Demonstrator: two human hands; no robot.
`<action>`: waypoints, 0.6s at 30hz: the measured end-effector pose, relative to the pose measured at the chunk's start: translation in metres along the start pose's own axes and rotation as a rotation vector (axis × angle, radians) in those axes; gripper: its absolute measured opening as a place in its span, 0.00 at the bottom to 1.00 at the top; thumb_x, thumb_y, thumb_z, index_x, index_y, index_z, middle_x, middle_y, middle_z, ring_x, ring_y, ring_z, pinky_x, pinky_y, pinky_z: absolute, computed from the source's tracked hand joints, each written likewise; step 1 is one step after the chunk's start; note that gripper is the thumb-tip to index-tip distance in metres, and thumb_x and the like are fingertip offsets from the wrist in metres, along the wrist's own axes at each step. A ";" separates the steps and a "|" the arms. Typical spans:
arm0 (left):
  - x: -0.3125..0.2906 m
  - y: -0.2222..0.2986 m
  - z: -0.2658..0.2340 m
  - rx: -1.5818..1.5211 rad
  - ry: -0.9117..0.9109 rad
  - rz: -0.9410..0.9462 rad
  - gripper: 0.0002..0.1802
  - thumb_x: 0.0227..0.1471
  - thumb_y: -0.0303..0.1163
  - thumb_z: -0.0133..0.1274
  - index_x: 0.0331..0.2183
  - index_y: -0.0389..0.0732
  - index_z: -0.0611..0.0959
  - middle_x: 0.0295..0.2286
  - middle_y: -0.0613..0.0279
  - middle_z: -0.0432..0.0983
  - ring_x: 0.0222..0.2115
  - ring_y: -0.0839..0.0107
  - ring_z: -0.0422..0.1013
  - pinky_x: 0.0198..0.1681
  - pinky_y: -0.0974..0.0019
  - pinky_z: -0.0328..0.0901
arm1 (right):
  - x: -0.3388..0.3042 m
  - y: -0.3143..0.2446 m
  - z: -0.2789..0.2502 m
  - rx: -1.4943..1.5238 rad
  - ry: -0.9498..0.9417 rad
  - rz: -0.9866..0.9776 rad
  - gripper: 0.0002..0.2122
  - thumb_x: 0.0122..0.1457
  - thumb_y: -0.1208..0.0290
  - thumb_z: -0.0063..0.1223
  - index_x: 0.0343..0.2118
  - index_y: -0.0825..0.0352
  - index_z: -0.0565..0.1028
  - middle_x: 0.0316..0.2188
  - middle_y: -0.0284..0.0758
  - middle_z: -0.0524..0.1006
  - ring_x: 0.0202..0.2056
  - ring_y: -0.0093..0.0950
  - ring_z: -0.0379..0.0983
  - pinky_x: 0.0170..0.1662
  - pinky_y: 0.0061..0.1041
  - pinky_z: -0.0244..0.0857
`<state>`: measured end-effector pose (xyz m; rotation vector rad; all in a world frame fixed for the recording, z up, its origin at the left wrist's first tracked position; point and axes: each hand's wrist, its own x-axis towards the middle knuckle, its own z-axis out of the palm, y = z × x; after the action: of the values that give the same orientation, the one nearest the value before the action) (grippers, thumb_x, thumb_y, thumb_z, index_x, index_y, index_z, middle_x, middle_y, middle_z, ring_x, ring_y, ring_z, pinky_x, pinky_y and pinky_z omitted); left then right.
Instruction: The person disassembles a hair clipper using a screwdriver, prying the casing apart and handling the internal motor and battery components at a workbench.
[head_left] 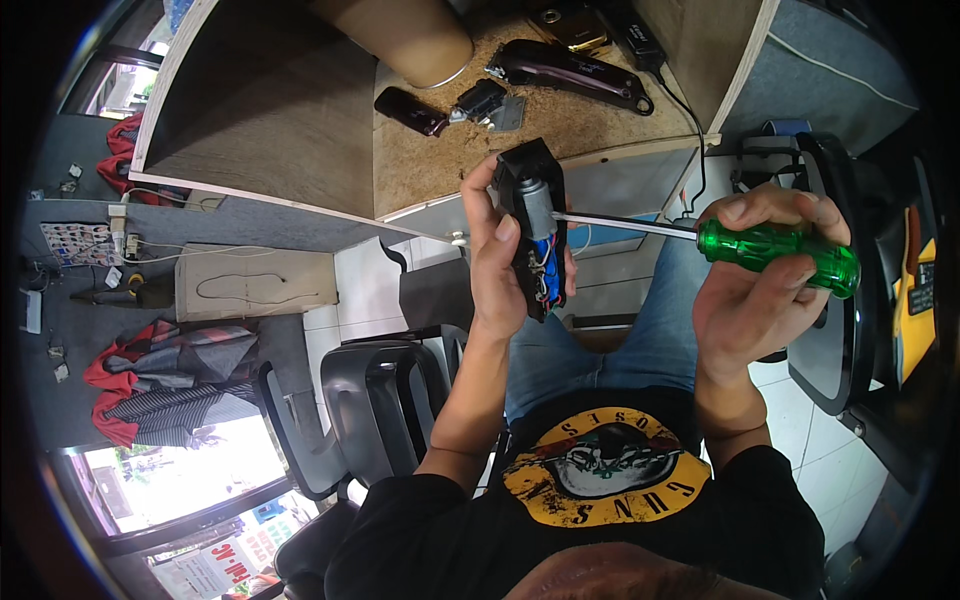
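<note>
My left hand (494,262) is closed round an opened hair clipper body (540,160), a black housing held roughly upright. Inside it a silver motor (537,208) shows above a blue part (547,268) with thin wires. In my right hand (745,310) is a screwdriver (775,252) with a clear green handle, gripped between thumb and fingers. Its metal shaft points left, and the tip reaches the motor's right side; whether it touches, I cannot tell. On the shelf beyond lie a dark glossy cover piece (411,111) and a small black part with a metal plate (483,101).
A second, dark purple clipper (575,75) lies on the wooden shelf (440,180), near a tan cylinder (410,40) and a black adapter (634,45) whose cable hangs over the edge. Black chairs (380,400) stand at left and right. A cardboard piece (255,283) lies left.
</note>
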<state>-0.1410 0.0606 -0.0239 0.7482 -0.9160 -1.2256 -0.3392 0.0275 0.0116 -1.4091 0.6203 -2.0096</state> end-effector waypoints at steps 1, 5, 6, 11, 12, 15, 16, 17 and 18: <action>0.000 0.000 0.000 0.001 0.000 0.000 0.40 0.62 0.49 0.48 0.67 0.54 0.50 0.36 0.44 0.76 0.20 0.63 0.77 0.18 0.64 0.74 | 0.000 0.000 0.000 0.009 0.002 0.000 0.26 0.70 0.50 0.51 0.55 0.71 0.63 0.31 0.42 0.81 0.33 0.28 0.79 0.37 0.22 0.74; 0.001 0.000 0.002 0.006 0.009 -0.001 0.40 0.60 0.49 0.50 0.67 0.52 0.51 0.36 0.44 0.76 0.20 0.64 0.77 0.18 0.65 0.74 | 0.000 0.000 -0.003 0.015 0.004 -0.001 0.26 0.70 0.51 0.52 0.55 0.70 0.64 0.31 0.42 0.81 0.34 0.28 0.79 0.38 0.23 0.73; 0.002 0.000 0.002 0.001 0.014 0.001 0.40 0.60 0.48 0.51 0.66 0.52 0.52 0.35 0.44 0.76 0.19 0.64 0.77 0.18 0.66 0.74 | 0.000 0.000 -0.003 0.014 0.004 -0.001 0.25 0.70 0.51 0.52 0.55 0.70 0.64 0.31 0.42 0.80 0.34 0.28 0.79 0.38 0.23 0.73; 0.003 0.002 0.006 0.028 0.013 -0.009 0.41 0.59 0.49 0.53 0.65 0.50 0.54 0.35 0.44 0.76 0.18 0.65 0.76 0.18 0.66 0.73 | 0.000 0.001 -0.004 0.057 0.029 -0.002 0.25 0.69 0.51 0.54 0.55 0.70 0.65 0.31 0.42 0.80 0.34 0.29 0.79 0.39 0.24 0.72; 0.003 0.002 0.006 0.031 0.025 -0.012 0.41 0.59 0.49 0.54 0.65 0.50 0.54 0.35 0.44 0.76 0.17 0.65 0.75 0.18 0.67 0.73 | 0.000 0.001 -0.004 0.063 0.034 0.000 0.25 0.69 0.51 0.54 0.54 0.70 0.65 0.31 0.42 0.80 0.34 0.29 0.79 0.39 0.24 0.72; 0.002 0.003 0.007 0.033 0.036 -0.019 0.41 0.59 0.50 0.54 0.65 0.50 0.54 0.35 0.44 0.76 0.17 0.66 0.75 0.18 0.67 0.73 | 0.000 0.002 -0.004 0.072 0.033 -0.001 0.26 0.69 0.52 0.55 0.55 0.70 0.65 0.32 0.42 0.80 0.34 0.29 0.79 0.39 0.24 0.72; 0.002 0.002 0.007 0.032 0.036 -0.019 0.41 0.59 0.50 0.54 0.65 0.50 0.54 0.35 0.44 0.76 0.17 0.66 0.75 0.18 0.67 0.73 | 0.000 0.002 -0.003 0.069 0.036 -0.001 0.25 0.69 0.52 0.55 0.55 0.71 0.65 0.32 0.42 0.80 0.34 0.29 0.79 0.39 0.24 0.72; 0.002 0.002 0.006 0.030 0.039 -0.020 0.41 0.59 0.50 0.54 0.65 0.50 0.54 0.35 0.44 0.76 0.17 0.66 0.75 0.18 0.67 0.73 | 0.000 0.001 -0.003 0.067 0.037 -0.001 0.25 0.69 0.52 0.55 0.55 0.71 0.64 0.32 0.42 0.80 0.34 0.29 0.79 0.39 0.24 0.72; 0.002 0.002 0.006 0.029 0.041 -0.021 0.41 0.59 0.50 0.54 0.65 0.50 0.54 0.35 0.44 0.76 0.17 0.66 0.75 0.18 0.67 0.73 | 0.000 0.001 -0.003 0.065 0.038 -0.001 0.25 0.69 0.52 0.55 0.55 0.71 0.64 0.32 0.42 0.80 0.34 0.29 0.79 0.39 0.24 0.72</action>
<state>-0.1454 0.0592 -0.0190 0.8050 -0.8957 -1.2131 -0.3415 0.0268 0.0099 -1.3361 0.5654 -2.0435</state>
